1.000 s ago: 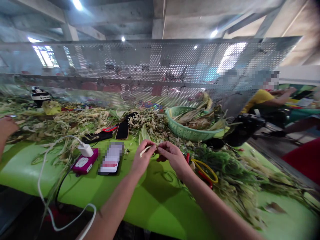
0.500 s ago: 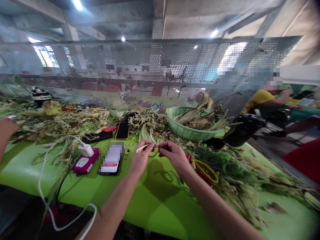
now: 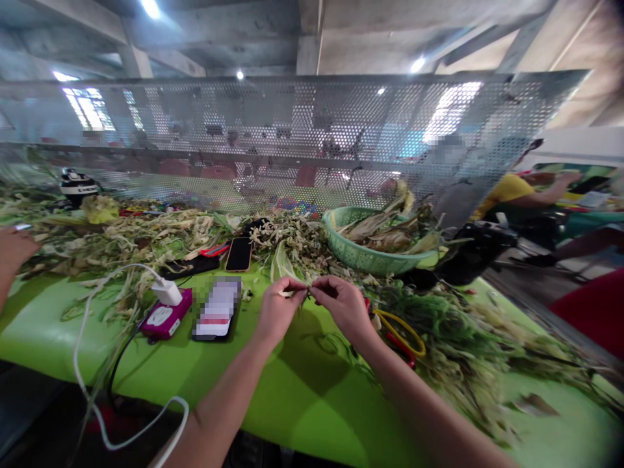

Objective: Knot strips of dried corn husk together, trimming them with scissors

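My left hand (image 3: 279, 305) is closed in a pinch over the green tabletop (image 3: 292, 396). A short pale plant strip (image 3: 285, 294) shows between its thumb and fingers. My right hand (image 3: 344, 304) is also pinched, its fingertips meeting the left ones. Where they meet there is a small dark, thin bit (image 3: 309, 292), too small to name. A pale green leafy husk (image 3: 281, 263) lies just behind my left hand. Close to my right wrist are pliers with red handles (image 3: 400, 351) and a yellow loop (image 3: 404, 331).
A green basket (image 3: 380, 260) holds dried husks. Plant scraps (image 3: 166, 234) heap along the back, green fibres (image 3: 448, 318) at right. Two phones (image 3: 219, 309) and a purple power box (image 3: 168, 315) with a white cable stand left. Another person's hand (image 3: 17, 250) is at the left edge.
My left hand has turned slightly and its fingertips have come closer to my right hand's. Less of the pale strip shows now. The person in yellow at right has shifted a little.
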`<state>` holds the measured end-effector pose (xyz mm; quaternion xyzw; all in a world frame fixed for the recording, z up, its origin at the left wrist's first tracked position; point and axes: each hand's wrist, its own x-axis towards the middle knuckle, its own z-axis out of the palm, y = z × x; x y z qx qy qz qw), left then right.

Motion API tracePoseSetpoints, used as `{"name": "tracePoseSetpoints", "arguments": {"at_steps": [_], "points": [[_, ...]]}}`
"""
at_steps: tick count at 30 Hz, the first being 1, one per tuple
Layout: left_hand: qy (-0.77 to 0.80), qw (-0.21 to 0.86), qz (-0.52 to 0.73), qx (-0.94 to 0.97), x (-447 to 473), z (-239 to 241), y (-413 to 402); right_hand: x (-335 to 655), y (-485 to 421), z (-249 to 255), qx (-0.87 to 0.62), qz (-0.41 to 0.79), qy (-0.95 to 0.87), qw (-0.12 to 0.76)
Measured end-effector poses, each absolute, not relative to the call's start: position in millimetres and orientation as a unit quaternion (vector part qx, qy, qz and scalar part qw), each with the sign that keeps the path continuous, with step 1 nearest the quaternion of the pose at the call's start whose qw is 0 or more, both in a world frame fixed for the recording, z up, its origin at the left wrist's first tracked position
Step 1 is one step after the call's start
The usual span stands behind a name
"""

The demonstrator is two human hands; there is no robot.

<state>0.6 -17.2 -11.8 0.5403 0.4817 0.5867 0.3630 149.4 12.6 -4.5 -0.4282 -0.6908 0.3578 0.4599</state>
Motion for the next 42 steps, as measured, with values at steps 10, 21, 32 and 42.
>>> {"name": "tracePoseSetpoints", "arguments": {"at_steps": [10, 21, 32, 42], "points": [[0.469, 0.456, 0.61, 0.446, 4, -11, -16, 148, 13, -2, -0.425, 0.389, -0.684, 0.448], [0.455, 0.446, 0.582, 0.506, -2, -10, -16, 151, 12, 5, -0.403, 0.401, -0.698, 0.436], [0.435, 0.479, 0.64, 0.414, 0, -19, -8, 151, 2, 10, -0.407, 0.159, -0.773, 0.46], [0.44, 0.445, 0.613, 0.483, 3, -14, -15, 150, 1, 10, -0.411, 0.116, -0.795, 0.431]]}}
